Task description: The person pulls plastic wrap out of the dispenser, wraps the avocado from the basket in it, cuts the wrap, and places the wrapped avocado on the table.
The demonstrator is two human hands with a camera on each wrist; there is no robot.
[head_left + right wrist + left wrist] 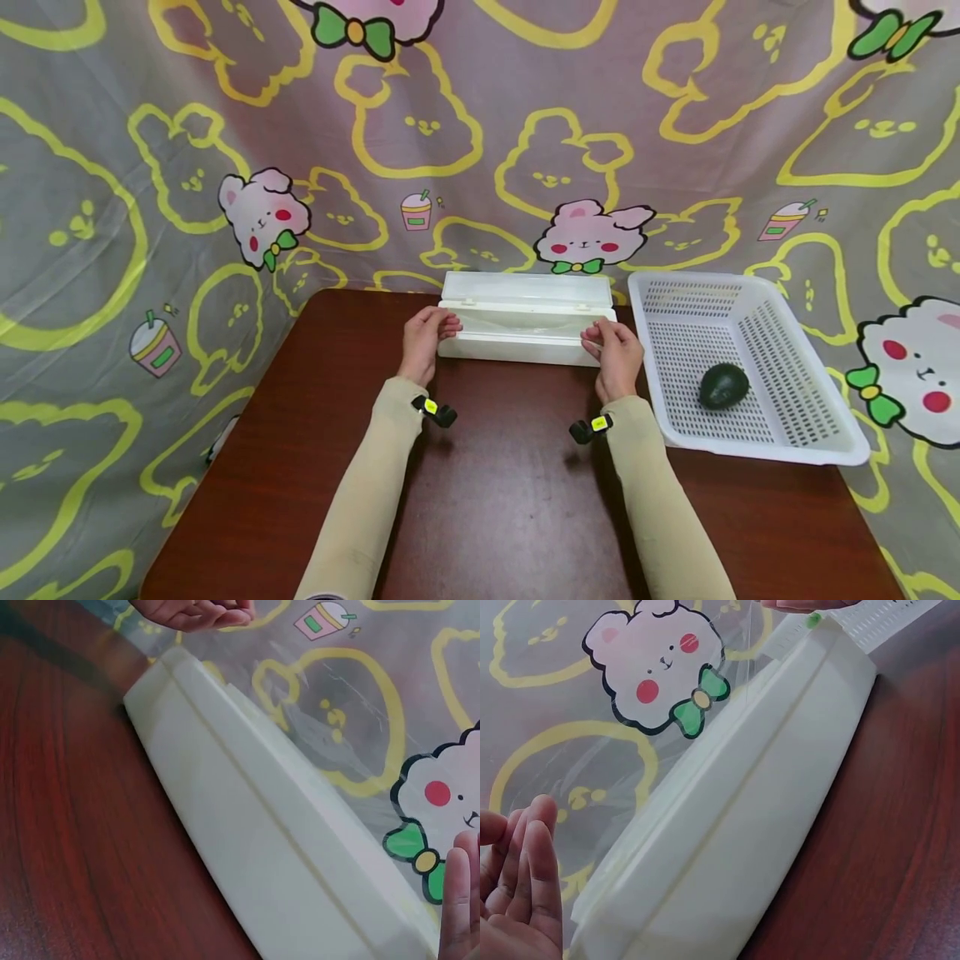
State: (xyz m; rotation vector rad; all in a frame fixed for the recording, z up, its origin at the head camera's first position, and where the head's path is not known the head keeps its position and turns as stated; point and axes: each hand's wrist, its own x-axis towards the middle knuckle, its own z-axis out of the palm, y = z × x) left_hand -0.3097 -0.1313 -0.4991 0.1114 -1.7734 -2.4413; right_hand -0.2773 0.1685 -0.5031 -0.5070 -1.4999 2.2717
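A long white cling film dispenser box (517, 350) lies on the table with its hinged lid (528, 287) raised toward the curtain. A sheet of clear cling film (517, 322) stretches above the box, nearly invisible except for its shine and wrinkles. At the box's left end, my left hand (426, 342) pinches one corner of the film between thumb and fingertips. The opposite corner is pinched by my right hand (618, 354) at the right end. In the left wrist view the film shows as faint streaks over the curtain; the roll inside is hidden.
A white perforated plastic basket (765, 454) stands right of the box, with a dark green avocado (723, 387) in it. The brown wooden table (510, 517) runs back to a grey curtain (480, 92) with yellow bear outlines.
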